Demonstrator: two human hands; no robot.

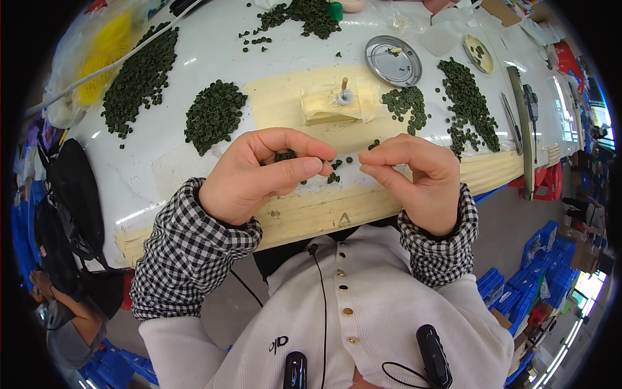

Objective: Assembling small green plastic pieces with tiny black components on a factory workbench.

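**Small Pieces Lost Behind Fingers**

The left hand (256, 175) partly hides some dark green pieces (284, 155); whether it grips them or they lie beyond cannot be told. Whatever the right hand (418, 172) may pinch (if anything at all) is too small to make out. The upper edge cuts off a far green heap (314, 16), the lower edge a black device (295, 371), and the dark rim crops a co-worker (74, 330).

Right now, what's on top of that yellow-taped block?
On the block, a small whitish cup with a brown stick rising from it. The stick's lower end is hidden, as is the surface under the cup.
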